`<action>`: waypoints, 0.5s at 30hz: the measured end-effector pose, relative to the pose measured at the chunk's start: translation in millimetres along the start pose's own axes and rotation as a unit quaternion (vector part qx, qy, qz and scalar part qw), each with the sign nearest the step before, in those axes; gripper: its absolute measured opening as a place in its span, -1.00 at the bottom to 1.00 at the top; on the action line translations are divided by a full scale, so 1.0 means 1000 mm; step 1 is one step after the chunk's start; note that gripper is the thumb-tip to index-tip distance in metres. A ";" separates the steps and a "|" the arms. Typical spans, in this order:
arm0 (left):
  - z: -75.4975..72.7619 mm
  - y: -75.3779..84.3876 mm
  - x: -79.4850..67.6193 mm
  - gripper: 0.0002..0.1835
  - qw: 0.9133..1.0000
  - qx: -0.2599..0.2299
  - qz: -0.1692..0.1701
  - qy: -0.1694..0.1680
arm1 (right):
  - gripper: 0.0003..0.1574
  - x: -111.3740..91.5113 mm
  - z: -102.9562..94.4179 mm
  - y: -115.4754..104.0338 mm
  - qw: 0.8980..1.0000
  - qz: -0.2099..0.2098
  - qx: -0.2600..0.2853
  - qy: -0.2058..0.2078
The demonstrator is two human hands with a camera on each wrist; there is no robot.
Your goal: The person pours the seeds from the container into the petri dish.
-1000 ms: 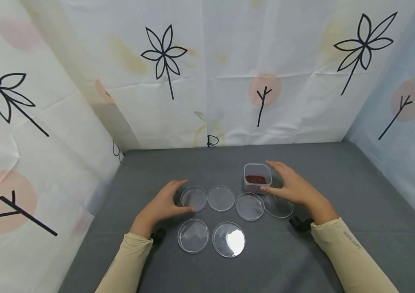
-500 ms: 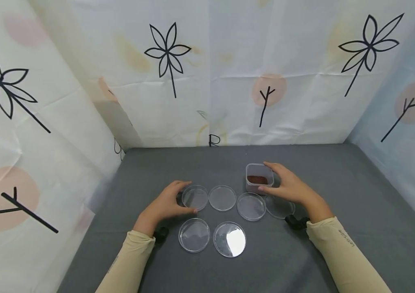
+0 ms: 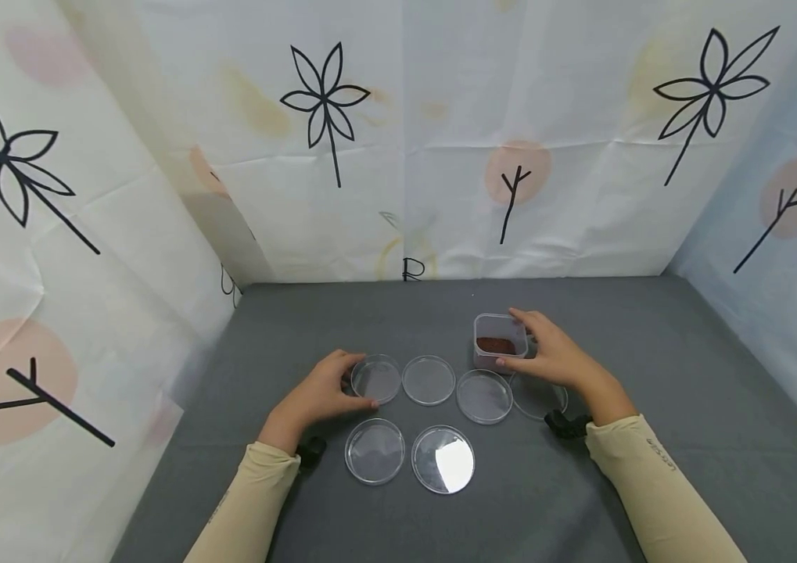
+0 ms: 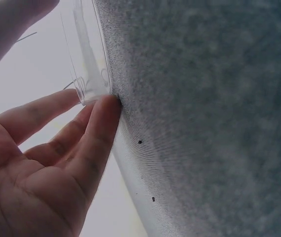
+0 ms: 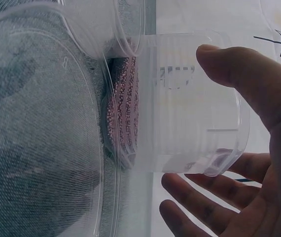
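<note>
My left hand [image 3: 321, 387] spans the leftmost clear petri dish [image 3: 376, 379] of the back row, thumb at its near side and fingers at its far side. In the left wrist view, fingertips [image 4: 108, 101] meet that dish's edge [image 4: 88, 54] close to the cloth. My right hand [image 3: 558, 360] holds a square clear plastic container [image 3: 490, 361] with reddish-brown granules [image 3: 495, 345] in the bottom. Its thumb [image 5: 219, 61] lies on one wall in the right wrist view, with the fingers around the opposite side. The container stands upright behind the dishes.
Beside the held dish are more petri dishes: one [image 3: 429, 381] at the middle, another [image 3: 485, 397], and a third [image 3: 537, 397] partly under the right hand. Two more dishes, left [image 3: 375, 452] and right [image 3: 443, 460], lie in front. Grey cloth [image 3: 525, 516] covers the table; patterned white sheets [image 3: 440, 195] enclose it.
My left hand has closed in slightly around the leftmost dish. The right hand has settled a little closer on the container. The dishes stay where they were; the view shifts slightly.
</note>
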State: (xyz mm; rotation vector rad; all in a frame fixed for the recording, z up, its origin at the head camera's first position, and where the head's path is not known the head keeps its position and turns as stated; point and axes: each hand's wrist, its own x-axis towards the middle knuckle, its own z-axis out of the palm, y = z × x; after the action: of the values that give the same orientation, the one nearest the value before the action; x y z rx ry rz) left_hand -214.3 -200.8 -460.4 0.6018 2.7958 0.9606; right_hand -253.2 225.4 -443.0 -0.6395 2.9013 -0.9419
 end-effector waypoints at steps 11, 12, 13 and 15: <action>-0.002 -0.001 0.000 -0.03 1.000 -0.012 -0.025 -0.012 | 0.21 0.009 0.007 -0.004 0.999 0.018 0.040 0.013; -0.002 -0.001 0.001 -0.03 1.000 -0.012 -0.025 -0.012 | 0.20 0.009 0.007 -0.004 0.999 0.020 0.043 0.017; -0.002 -0.001 0.001 -0.03 1.000 -0.013 -0.026 -0.013 | 0.20 0.010 0.007 -0.005 0.998 0.024 0.046 0.022; -0.001 -0.001 0.001 -0.03 0.999 -0.012 -0.026 -0.014 | 0.20 0.011 0.007 -0.007 0.998 0.029 0.052 0.034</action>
State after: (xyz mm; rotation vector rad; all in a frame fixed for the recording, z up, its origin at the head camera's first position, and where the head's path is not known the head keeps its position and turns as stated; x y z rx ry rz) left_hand -215.5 -201.8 -460.1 0.5322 2.7576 0.9655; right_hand -259.9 212.3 -443.7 -0.5247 2.8873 -1.1214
